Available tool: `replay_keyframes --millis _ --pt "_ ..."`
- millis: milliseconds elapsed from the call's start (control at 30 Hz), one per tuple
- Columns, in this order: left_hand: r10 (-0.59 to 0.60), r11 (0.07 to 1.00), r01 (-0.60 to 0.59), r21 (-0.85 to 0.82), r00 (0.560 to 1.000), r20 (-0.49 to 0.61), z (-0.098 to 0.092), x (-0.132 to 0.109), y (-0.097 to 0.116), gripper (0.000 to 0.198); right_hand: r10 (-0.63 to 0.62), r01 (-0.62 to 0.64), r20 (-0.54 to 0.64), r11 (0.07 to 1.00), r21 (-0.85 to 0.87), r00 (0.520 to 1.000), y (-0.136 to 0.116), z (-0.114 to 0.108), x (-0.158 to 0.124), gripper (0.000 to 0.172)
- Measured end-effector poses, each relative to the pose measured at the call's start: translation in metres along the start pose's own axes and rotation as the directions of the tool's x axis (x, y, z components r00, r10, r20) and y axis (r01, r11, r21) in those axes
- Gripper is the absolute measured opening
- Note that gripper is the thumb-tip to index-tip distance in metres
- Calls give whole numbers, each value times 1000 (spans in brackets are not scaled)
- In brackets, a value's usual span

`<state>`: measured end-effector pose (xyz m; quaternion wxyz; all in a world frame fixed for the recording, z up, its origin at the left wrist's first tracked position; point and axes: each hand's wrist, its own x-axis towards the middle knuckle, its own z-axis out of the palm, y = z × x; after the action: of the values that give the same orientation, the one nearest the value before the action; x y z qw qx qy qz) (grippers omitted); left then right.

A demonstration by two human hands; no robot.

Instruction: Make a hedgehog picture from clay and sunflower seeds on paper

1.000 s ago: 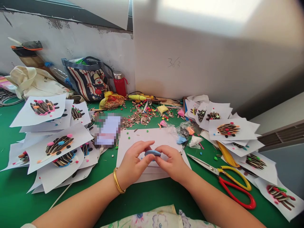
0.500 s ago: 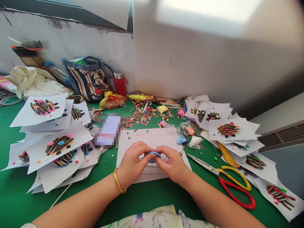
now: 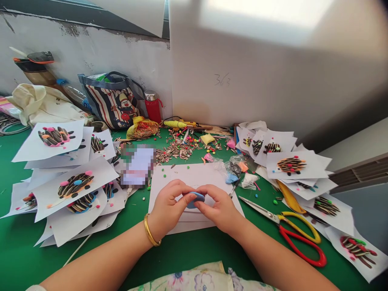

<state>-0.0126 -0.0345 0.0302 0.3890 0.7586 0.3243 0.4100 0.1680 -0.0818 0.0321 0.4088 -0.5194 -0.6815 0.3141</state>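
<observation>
Between both hands is a flattened piece of blue modelling clay (image 3: 198,197), pinched at its edges above white paper (image 3: 160,176). My left hand (image 3: 169,202) grips its left side with thumb and fingertips; a gold bangle (image 3: 148,231) circles that wrist. My right hand (image 3: 218,208) holds the right side in the same kind of pinch. Part of the clay is hidden behind the fingers. Just beyond my right hand lie a lump of blue clay (image 3: 232,178) in clear wrapping and a bag of white clay (image 3: 249,180).
Large scissors (image 3: 279,220) with red and yellow handles lie at right. Stacks of hedgehog pictures made with seeds (image 3: 77,184) stand left, with more pictures (image 3: 291,165) right. Sunflower seeds (image 3: 178,145) and small pompoms are scattered behind the paper. A pixelated phone-like object (image 3: 138,166) is left of it.
The blue clay has tilted between my fingers, so more of its flat face shows. My fingertips have shifted slightly along its edge; the things on the table stay put.
</observation>
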Motion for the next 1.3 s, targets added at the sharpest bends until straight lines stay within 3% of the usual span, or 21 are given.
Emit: replay_keyframes --millis 133,233,500,567,767,833,933,1233,1300 --pt "6 1000 -6 3 1000 1 0 -1 0 28 -25 24 -11 999 -24 1000 1 0 1 5" --pt "-8 1000 7 4 1000 20 1 1 -1 11 -45 45 -5 998 -38 999 2 0 1 4" --pt "-87 996 87 -18 996 1 2 2 -4 24 99 -98 -9 993 59 995 2 -2 -1 7" --pt "-67 998 67 -7 998 5 2 3 -4 12 94 -94 -3 994 50 996 1 -2 0 6" --pt "-136 990 136 -22 991 -18 1 3 -4 15 148 -148 8 987 66 989 1 -1 1 8" --pt "-121 992 121 -31 993 -4 2 3 -4 21 131 -130 -6 990 47 991 1 -1 1 6" --pt "-78 997 78 3 997 31 2 3 -3 12 90 -90 -10 996 19 996 1 -1 1 4" --pt "-61 998 61 -8 998 -12 1 2 -3 26 114 -114 14 993 10 993 2 -1 1 7" --pt "-32 999 32 4 999 16 2 2 -3 17 80 -80 16 997 -19 997 2 0 0 6"
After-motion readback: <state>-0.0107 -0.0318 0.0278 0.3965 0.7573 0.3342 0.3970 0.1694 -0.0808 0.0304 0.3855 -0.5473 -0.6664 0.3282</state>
